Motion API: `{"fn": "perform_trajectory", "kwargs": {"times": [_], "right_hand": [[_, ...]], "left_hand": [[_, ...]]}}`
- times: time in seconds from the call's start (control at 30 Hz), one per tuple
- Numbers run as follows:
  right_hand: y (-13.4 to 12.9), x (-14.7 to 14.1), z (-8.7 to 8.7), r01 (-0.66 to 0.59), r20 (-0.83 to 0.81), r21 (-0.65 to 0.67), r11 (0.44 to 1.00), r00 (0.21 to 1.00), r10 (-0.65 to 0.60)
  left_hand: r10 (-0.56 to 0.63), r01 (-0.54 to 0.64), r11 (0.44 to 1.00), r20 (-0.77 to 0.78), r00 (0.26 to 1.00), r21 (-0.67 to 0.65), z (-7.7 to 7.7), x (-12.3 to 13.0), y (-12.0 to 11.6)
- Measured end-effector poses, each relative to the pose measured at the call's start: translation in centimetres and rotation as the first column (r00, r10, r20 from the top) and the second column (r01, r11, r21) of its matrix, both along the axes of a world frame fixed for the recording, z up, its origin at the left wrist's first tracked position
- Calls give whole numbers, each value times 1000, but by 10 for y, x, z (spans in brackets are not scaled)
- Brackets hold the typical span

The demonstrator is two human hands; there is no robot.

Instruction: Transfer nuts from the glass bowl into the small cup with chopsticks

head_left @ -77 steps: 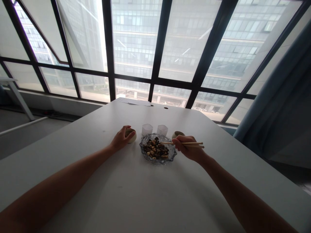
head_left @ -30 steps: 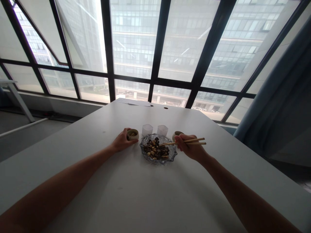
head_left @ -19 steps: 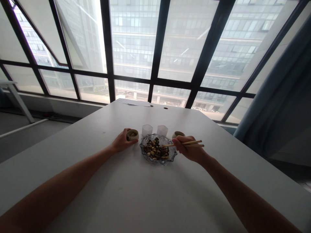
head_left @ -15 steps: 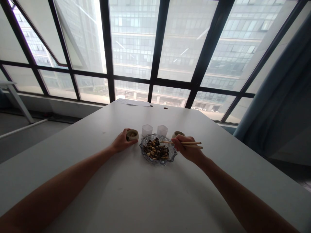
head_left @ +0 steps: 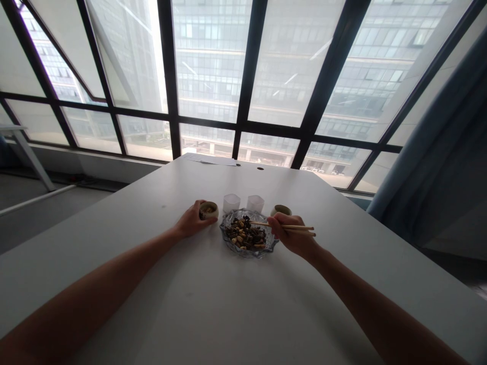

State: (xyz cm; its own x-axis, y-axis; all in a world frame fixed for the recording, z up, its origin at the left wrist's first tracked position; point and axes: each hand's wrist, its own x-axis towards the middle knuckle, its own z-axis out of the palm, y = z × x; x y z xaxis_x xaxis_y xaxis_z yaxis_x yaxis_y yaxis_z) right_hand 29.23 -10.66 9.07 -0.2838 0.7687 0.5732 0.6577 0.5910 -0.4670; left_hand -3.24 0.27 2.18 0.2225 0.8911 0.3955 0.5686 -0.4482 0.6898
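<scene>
A small round cup (head_left: 213, 212) with some pale pieces inside is gripped by my left hand (head_left: 189, 221), fingers wrapped round its side. In my right hand (head_left: 291, 234) is a pair of wooden chopsticks (head_left: 261, 223), their tips over the left half of a clear glass bowl (head_left: 272, 245). That bowl, with its wavy rim, holds a mix of dark seeds and tan nuts (head_left: 245, 235). The tips touch or nearly touch a dark seed; whether they pinch it I cannot tell. Behind my right hand stands a second small cup (head_left: 281, 208), partly covered by the fingers.
Two translucent white cups (head_left: 231, 202) stand just behind the glass bowl. Everything rests on a white table (head_left: 213, 304). Papers (head_left: 211, 160) lie at its far edge, before large windows. A blue curtain (head_left: 429, 142) hangs at the right.
The rear ends of the chopsticks have dipped slightly and come closer together. My left hand keeps its hold on the cup. The whole view has shifted a little.
</scene>
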Motion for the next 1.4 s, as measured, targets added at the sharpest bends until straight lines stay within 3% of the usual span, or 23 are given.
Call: {"fn": "perform_trajectory", "kwargs": {"times": [0.33,0.47,0.53,0.63,0.73,0.93,1.13,1.23,1.4], "right_hand": [[-1,2,1,-54,26,15,998,998,53],[1,6,5,-52,-127,-36,998,991,47],[5,6,8,-42,-345,-101,994,939,5],[12,7,12,-57,-641,-202,978,762,-88],[16,9,16,-75,-712,-221,972,693,-109],[7,15,23,-18,-559,-143,990,827,-66],[0,21,28,-69,-407,-32,997,912,50],[-1,25,30,-68,-336,4,998,940,66],[-2,28,33,-54,-244,30,998,968,60]], "left_hand": [[8,-8,1000,5,1000,13,2,0,-1],[11,-11,998,-1,1000,69,3,2,-4],[1,1,990,-12,1000,141,3,2,-6],[-19,23,975,-19,1000,220,4,3,-9],[-17,16,982,4,1000,189,5,3,-11],[19,-21,1000,54,998,22,9,0,-8],[42,-49,988,-53,998,-144,24,-8,12],[44,-55,996,-141,989,-75,40,9,24],[2,2,1000,-299,954,13,59,64,43]]}}
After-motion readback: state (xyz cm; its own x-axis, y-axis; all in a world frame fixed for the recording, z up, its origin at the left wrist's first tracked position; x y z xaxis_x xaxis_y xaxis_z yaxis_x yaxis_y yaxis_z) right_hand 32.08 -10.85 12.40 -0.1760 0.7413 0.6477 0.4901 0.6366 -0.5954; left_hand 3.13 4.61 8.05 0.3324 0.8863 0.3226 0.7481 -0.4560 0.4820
